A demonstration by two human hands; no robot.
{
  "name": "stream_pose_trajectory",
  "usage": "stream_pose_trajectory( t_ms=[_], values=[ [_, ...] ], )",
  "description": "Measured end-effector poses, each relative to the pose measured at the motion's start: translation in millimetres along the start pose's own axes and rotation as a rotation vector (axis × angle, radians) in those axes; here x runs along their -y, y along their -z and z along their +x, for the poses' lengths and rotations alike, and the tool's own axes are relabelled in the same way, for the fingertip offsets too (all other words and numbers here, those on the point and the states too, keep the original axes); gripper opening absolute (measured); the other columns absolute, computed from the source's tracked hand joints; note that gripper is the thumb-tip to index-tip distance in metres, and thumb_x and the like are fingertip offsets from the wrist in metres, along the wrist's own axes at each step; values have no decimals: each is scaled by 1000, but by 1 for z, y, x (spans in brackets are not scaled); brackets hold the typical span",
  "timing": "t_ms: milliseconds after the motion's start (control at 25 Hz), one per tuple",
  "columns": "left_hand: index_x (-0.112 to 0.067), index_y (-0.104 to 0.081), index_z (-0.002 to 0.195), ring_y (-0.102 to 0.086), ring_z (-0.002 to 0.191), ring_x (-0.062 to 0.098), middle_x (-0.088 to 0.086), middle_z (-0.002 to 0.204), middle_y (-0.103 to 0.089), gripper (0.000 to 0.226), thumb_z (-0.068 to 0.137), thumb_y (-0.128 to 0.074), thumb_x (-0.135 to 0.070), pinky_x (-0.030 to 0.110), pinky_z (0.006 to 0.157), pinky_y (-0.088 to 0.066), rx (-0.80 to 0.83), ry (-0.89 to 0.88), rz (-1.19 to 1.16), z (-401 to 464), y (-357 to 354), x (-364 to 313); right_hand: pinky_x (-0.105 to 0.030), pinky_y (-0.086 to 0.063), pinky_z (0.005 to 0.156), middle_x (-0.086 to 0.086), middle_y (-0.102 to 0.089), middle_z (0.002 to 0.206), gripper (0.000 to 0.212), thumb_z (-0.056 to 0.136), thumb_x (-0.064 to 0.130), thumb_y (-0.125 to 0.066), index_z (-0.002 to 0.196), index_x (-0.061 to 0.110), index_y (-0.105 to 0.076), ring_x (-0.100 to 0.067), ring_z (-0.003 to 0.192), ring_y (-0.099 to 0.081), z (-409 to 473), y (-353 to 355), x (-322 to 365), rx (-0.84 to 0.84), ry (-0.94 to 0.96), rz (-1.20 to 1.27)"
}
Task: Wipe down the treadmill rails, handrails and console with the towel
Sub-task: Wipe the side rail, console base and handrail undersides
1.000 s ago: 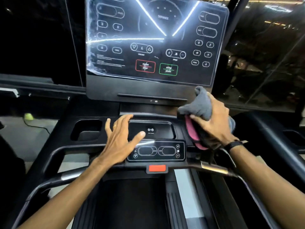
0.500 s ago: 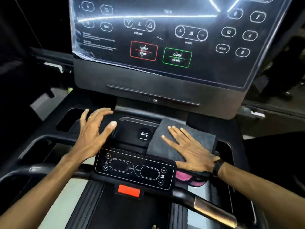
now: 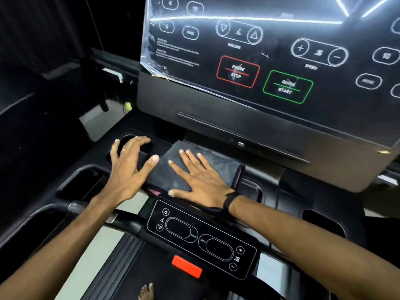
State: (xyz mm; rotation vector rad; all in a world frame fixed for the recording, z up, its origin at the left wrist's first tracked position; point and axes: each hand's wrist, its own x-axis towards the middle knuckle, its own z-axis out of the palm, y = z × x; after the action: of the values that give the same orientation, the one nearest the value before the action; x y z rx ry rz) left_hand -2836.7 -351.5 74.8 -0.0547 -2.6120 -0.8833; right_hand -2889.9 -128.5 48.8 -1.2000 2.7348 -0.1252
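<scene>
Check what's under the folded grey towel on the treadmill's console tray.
The folded grey towel lies on the black console tray, right hand flat on top. A pink layer peeks out at its near edge. The tray surface beneath is covered, so unseen.

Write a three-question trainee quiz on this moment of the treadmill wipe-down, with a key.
1. True or false: the right hand lies flat with spread fingers on the grey towel.
2. Which button on the console screen has the green outline? A) PAUSE STOP B) QUICK START C) INCLINE
3. Fill in: the left hand rests beside the towel, its fingers reaching over the ____ recess.

Key: 1 true; 2 B; 3 cup holder.
</scene>
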Motion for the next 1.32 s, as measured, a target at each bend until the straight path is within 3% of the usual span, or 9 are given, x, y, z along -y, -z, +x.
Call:
stream_pose_trajectory(
  t_ms=[160,360,600,800,960,1040,1200,1320],
  values=[
    [-18,-49,135,-35,131,-3,-5,142,-49,63,92,-35,-62,40,122,7,-43,47,14,-1,6,17,-49,11,122,-12,11,167,93,87,83,-31,159,32,-2,-24,153,17,48,-1,21,-31,-76,20],
    [-18,-50,133,-36,131,-2,-5,141,-49,61,93,-34,-61,30,120,10,9,20,-4,0,-10,23,-49,9,123,-11,5,167,88,89,80,-30,160,32,-7,-24,154,11,52,0,24,-68,-52,-5],
    [-16,-52,133,-41,137,12,0,141,-51,61,93,-32,-58,37,121,6,74,-58,-57,26,-36,11,-51,10,123,-2,18,166,81,93,79,-19,158,38,4,-16,150,25,-91,-1,-58,6,-132,-95],
    [-12,-52,133,-43,136,17,5,141,-52,62,95,-32,-57,33,120,9,116,-173,15,39,-53,-10,-52,5,124,1,16,167,79,95,76,-25,158,39,3,-14,152,21,-185,3,-83,14,-273,-5],
    [-9,-54,131,-45,133,20,8,137,-55,59,98,-30,-52,43,122,-1,141,-204,104,27,-55,1,-49,1,125,3,13,167,82,93,78,-23,159,35,0,-12,153,17,-175,0,-75,-70,-381,-18],
    [-7,-55,130,-44,134,22,10,137,-54,59,99,-28,-50,46,122,-4,137,-183,141,22,-56,8,-46,6,125,1,16,166,85,93,78,-21,160,31,1,-12,152,20,-161,1,-69,-101,-454,-30],
    [-3,-55,127,-40,138,28,13,139,-50,59,100,-29,-49,45,122,0,42,-111,184,20,-60,10,-40,18,121,-1,20,162,87,93,77,-20,160,24,0,-13,149,28,-134,3,-65,-136,-493,-79],
    [-3,-54,127,-36,142,28,13,140,-48,61,100,-30,-51,42,122,7,15,-81,189,20,-62,10,-43,14,123,-1,18,163,87,94,77,-18,160,23,1,-16,151,24,-125,7,-71,-88,-444,-121]
  ],
)
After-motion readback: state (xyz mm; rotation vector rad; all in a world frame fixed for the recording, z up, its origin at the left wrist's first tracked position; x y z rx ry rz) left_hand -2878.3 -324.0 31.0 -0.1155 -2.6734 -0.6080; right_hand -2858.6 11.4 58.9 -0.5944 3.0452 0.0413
